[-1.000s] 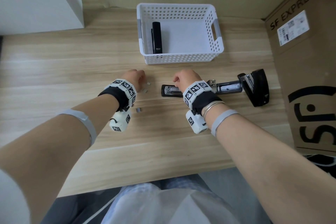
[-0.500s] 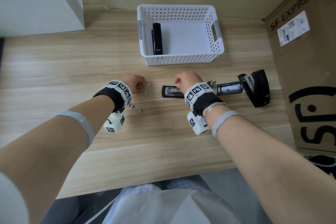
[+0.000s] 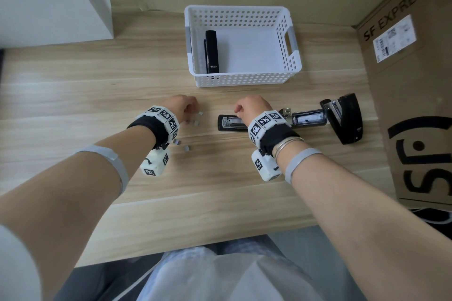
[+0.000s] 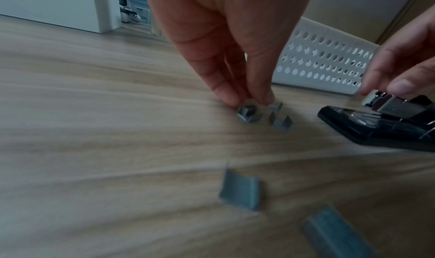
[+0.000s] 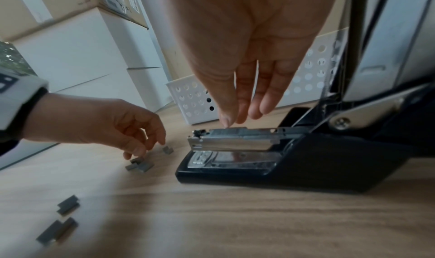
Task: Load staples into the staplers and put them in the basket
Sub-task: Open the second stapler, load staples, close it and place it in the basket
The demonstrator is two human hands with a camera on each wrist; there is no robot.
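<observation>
An open black stapler (image 3: pixel 231 124) lies on the table with its metal magazine (image 5: pixel 235 138) exposed and its lid (image 3: pixel 347 117) folded back to the right. My right hand (image 3: pixel 249 107) hovers over the magazine with fairly straight fingers, the thumb tip (image 5: pixel 225 121) touching its top. My left hand (image 3: pixel 186 107) reaches down and pinches a small staple block (image 4: pixel 249 112) that rests on the table. Other loose staple blocks (image 3: pixel 187 148) lie around it. A closed black stapler (image 3: pixel 211 51) lies in the white basket (image 3: pixel 292 39).
The basket stands just behind both hands. A large cardboard box (image 3: pixel 411 105) walls off the table's right side. White boxes (image 3: pixel 49 0) stand at the back left. The table's front edge (image 3: pixel 195 244) is close to my body.
My left hand has shifted slightly and brought its fingertips down onto a staple block, uncovering another block near the wrist. My right hand has stayed over the open stapler.
</observation>
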